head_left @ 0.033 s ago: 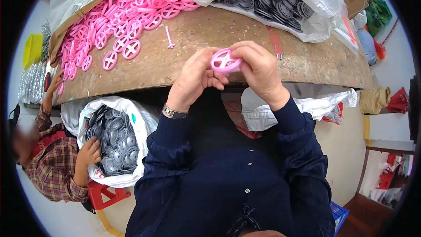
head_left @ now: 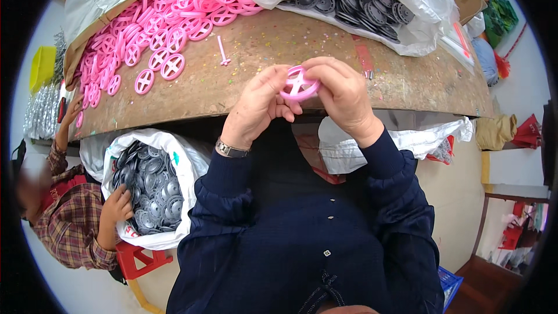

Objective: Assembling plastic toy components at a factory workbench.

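The left hand and the right hand meet over the near edge of the table, holding one pink wheel between them; the wheel is tilted, its rim and crossed spokes in plain sight; the left hand pinches its left side, thumb on top and the other fingers curled below; the right hand is closed on the right side of the rim, the fingertips pressed close together; how firmly either hand grips, I cannot tell.

Farther back on the left of the table lies a heap of pink wheels, a few spread loose at its front; a pink stick lies by itself to the right of these; at the back right, dark discs spill in a pile from a white bag.

Below the table on the left, a white sack stands open, full of grey discs; a co-worker's hand is at the discs inside its left rim; a red stool shows beneath the sack.
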The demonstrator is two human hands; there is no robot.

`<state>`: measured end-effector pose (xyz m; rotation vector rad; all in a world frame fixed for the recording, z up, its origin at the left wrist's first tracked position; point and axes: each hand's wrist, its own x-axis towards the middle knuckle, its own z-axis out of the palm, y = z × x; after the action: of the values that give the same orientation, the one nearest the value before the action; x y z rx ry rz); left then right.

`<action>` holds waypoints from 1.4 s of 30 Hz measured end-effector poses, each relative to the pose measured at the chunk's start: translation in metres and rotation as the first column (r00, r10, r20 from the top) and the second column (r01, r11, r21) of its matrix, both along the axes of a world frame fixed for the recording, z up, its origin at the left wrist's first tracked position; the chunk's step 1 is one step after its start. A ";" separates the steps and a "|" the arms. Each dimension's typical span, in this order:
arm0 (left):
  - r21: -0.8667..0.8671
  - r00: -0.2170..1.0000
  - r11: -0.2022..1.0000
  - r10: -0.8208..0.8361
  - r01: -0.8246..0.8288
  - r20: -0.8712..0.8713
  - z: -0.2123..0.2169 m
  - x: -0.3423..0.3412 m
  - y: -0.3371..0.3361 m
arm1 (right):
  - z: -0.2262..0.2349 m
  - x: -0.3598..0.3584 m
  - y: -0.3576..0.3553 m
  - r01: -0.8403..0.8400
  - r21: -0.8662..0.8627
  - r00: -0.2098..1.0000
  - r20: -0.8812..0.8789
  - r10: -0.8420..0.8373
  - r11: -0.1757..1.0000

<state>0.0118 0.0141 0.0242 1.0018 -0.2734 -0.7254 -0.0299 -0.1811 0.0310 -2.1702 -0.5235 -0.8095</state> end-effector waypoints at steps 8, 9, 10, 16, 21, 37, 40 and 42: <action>0.032 0.983 0.988 0.149 -0.153 0.106 -0.009 0.009 -0.013 | 0.011 0.017 -0.045 0.303 -0.148 0.943 0.188 -0.274 0.941; 0.028 0.983 0.988 0.148 -0.152 0.106 -0.011 0.010 -0.012 | 0.016 0.022 -0.059 0.370 -0.122 0.928 0.092 -0.360 0.921; 0.014 0.979 0.984 0.175 -0.177 0.101 -0.012 0.011 -0.012 | 0.016 0.030 -0.076 0.427 -0.133 0.904 0.043 -0.426 0.894; 0.018 0.977 0.984 0.174 -0.177 0.125 -0.011 0.010 -0.016 | 0.004 0.071 -0.141 0.639 -0.402 0.746 0.115 -0.657 0.656; 0.037 0.978 0.985 0.165 -0.171 0.124 -0.012 0.009 -0.015 | -0.004 0.087 -0.150 0.617 -0.500 0.740 0.107 -0.664 0.608; 0.082 0.972 0.981 0.158 -0.174 0.176 -0.012 0.007 -0.019 | 0.004 0.108 -0.149 0.638 -0.261 0.682 -0.247 -0.689 0.725; 0.078 0.971 0.979 0.174 -0.189 0.165 -0.013 0.007 -0.018 | 0.002 0.113 -0.147 0.622 -0.169 0.743 -0.180 -0.644 0.765; 0.084 0.970 0.978 0.176 -0.192 0.168 -0.015 0.007 -0.018 | 0.002 0.112 -0.146 0.606 -0.178 0.761 -0.152 -0.631 0.775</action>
<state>0.0191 -0.0036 0.0096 1.1666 -0.2808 -0.4935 0.0819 -0.3273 0.0331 -2.5364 0.2991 -0.8891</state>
